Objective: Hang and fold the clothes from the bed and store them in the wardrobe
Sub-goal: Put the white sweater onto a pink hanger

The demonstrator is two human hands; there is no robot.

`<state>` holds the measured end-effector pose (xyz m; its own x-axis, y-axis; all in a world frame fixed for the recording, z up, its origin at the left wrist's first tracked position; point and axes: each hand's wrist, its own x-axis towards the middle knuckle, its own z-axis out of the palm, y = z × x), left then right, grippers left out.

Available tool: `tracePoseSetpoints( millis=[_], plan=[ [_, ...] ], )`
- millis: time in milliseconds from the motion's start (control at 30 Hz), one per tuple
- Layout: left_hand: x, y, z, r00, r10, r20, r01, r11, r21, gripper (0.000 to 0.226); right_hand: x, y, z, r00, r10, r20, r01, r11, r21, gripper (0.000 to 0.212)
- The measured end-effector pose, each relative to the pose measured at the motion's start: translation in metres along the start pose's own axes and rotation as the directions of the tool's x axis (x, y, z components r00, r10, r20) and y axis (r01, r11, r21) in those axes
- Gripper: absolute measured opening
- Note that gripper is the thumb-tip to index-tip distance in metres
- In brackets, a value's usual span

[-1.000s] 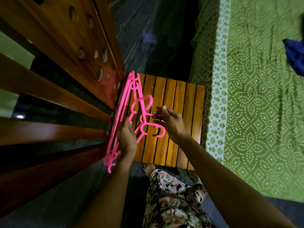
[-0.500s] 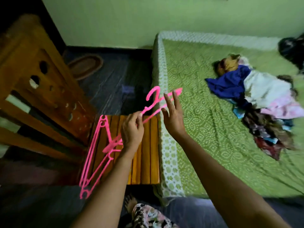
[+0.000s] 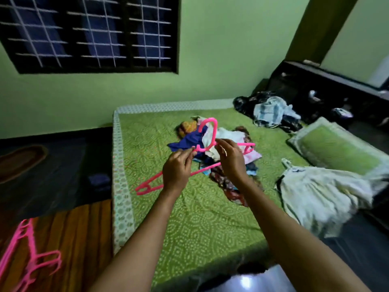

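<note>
One green patterned bed (image 3: 200,228) across the middle of the view. At 8 o'clock, a wooden slatted surface (image 3: 84,239). On the bed at 3 o'clock, a crumpled white garment (image 3: 322,194); at 1 o'clock, a loose pile of clothes (image 3: 233,188), nothing folded yet. On the surface, spare pink hangers (image 3: 31,249). Raised over the pile, one pink hanger (image 3: 214,131), hook toward 12 o'clock, bare of any garment. Left hand (image 3: 177,171) at 9 o'clock of its neck, right hand (image 3: 231,163) at 3 o'clock, fingers (image 3: 189,153) of both curled and pinching the plastic. Likely step: readying a hanger. Next, probably: free one hand, lift a single piece from the pile, thread the hanger's arms through its neckline.
</note>
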<state>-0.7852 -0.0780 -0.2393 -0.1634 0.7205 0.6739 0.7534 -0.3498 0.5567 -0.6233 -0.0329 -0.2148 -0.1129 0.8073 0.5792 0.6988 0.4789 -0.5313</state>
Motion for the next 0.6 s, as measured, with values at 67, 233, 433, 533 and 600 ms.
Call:
tracePoseSetpoints(
  millis=[67, 233, 433, 533, 600],
  plan=[
    [0.012, 0.020, 0.023, 1.000, 0.015, -0.004, -0.015, 1.000, 0.001, 0.039, 0.009, 0.021, -0.022, 0.999, 0.038, -0.014, -0.038, 0.999, 0.005, 0.021],
    [0.035, 0.047, 0.076, 0.999, 0.046, -0.001, -0.046, 0.999, -0.012, 0.032, 0.029, 0.077, -0.046, 0.991, 0.130, -0.022, -0.130, 0.991, 0.029, 0.024],
    [0.075, 0.048, 0.154, 1.000, -0.004, -0.004, 0.004, 0.999, -0.049, 0.031, 0.081, 0.144, -0.042, 0.988, 0.154, 0.005, -0.154, 0.988, -0.001, 0.026],
    [0.098, 0.043, 0.191, 0.998, -0.056, -0.010, 0.055, 0.996, -0.076, 0.049, 0.115, 0.177, -0.035, 0.991, 0.125, 0.056, -0.123, 0.992, -0.036, 0.027],
    [0.114, 0.037, 0.214, 0.996, -0.094, -0.009, 0.093, 0.992, -0.081, 0.054, 0.141, 0.199, -0.029, 0.987, 0.108, 0.117, -0.102, 0.993, -0.050, 0.027]
  ],
)
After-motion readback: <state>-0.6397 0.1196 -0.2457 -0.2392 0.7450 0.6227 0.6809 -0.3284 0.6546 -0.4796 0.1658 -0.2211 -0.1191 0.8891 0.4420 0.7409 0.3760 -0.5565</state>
